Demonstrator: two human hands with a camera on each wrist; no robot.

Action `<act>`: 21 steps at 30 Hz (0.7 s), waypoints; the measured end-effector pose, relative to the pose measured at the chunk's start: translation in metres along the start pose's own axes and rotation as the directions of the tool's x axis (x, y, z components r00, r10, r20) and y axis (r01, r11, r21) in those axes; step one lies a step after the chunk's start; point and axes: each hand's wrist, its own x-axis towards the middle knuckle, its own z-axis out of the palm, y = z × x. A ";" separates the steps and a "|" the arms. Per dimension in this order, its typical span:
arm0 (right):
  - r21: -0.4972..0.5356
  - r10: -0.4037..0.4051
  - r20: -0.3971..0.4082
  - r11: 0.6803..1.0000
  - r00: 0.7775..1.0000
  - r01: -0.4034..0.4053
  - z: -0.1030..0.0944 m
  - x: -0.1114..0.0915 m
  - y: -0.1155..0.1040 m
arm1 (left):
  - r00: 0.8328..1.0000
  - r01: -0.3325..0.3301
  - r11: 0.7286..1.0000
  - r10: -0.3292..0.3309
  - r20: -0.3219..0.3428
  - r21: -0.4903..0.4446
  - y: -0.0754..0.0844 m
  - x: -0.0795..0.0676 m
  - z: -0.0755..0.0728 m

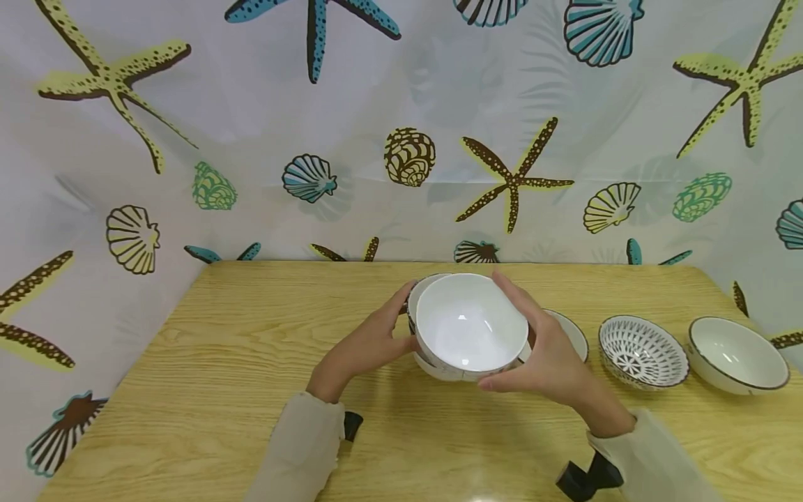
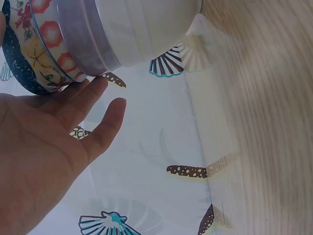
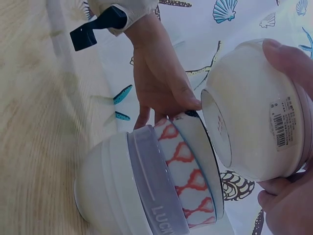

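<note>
My right hand (image 1: 548, 348) grips a white bowl (image 1: 470, 324), tipped with its glossy inside toward the head camera. In the right wrist view a barcode sticker (image 3: 283, 125) shows on that bowl's outside. Beside and partly behind it stands a stack of bowls: a patterned bowl (image 3: 188, 181) on top, a grey-purple bowl (image 3: 154, 181) lettered "LUCK…" under it, and a white one (image 3: 110, 178) lowest. The fingers of my left hand (image 1: 370, 338) lie fairly straight against the stack's left side, touching the patterned bowl, with the thumb at its rim.
To the right on the wooden table (image 1: 238, 390) stand a partly hidden white dish (image 1: 572, 335), a bowl with a dark patterned inside (image 1: 643, 352) and a dark-rimmed white bowl (image 1: 737, 352). A cloth printed with shells and starfish (image 1: 376, 104) hangs behind the table.
</note>
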 end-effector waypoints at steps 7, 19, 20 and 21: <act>0.026 0.005 0.027 1.000 1.000 -0.006 0.003 -0.015 -0.005 | 1.000 -0.012 1.000 0.012 -0.003 -0.001 -0.001 0.000 0.000; 0.076 -0.113 0.061 0.991 0.992 0.108 0.010 -0.039 0.001 | 0.998 0.059 0.997 -0.059 0.001 0.042 0.002 -0.001 0.000; 0.091 -0.112 0.070 0.990 0.991 0.105 0.010 -0.041 0.002 | 0.998 0.068 0.997 -0.068 -0.002 0.044 0.002 -0.001 0.000; 0.096 -0.112 0.076 0.990 0.991 0.104 0.011 -0.043 0.003 | 0.997 0.079 0.996 -0.079 -0.004 0.046 0.003 -0.001 0.000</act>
